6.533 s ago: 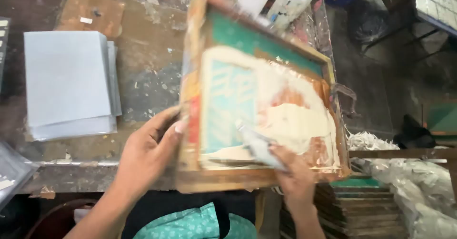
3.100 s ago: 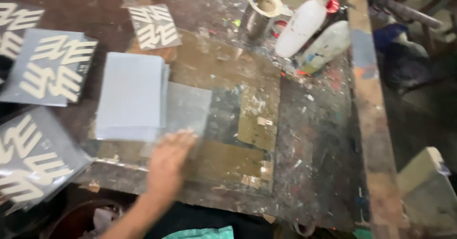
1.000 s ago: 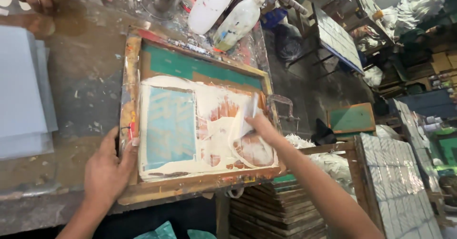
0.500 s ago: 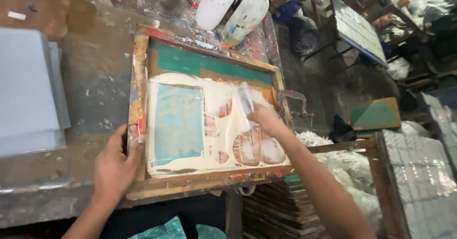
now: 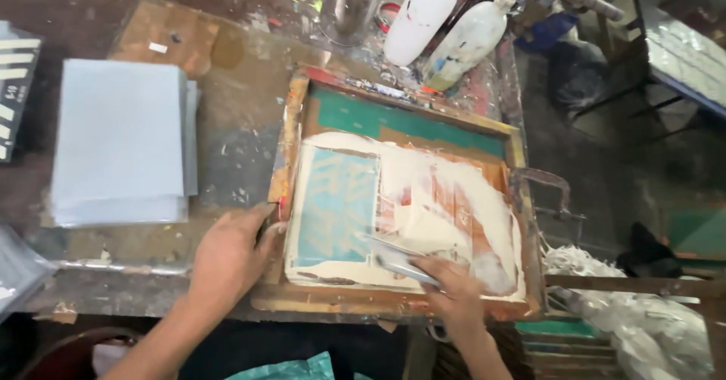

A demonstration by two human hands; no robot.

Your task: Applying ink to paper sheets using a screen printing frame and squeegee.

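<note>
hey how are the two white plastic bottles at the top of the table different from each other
The left white plastic bottle looks opaque, clean white and wider; the right white plastic bottle is slimmer, cloudy and stained. The left one has a red cap, the right one a pale narrow neck. Both lean to the right behind the wooden screen frame.

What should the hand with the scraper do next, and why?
Probably drag the squeegee sideways across the pale blue patch of the screen. The right hand holds it at the frame's near edge with thick white ink piled beside it, and the left hand already steadies the wooden frame.
</note>
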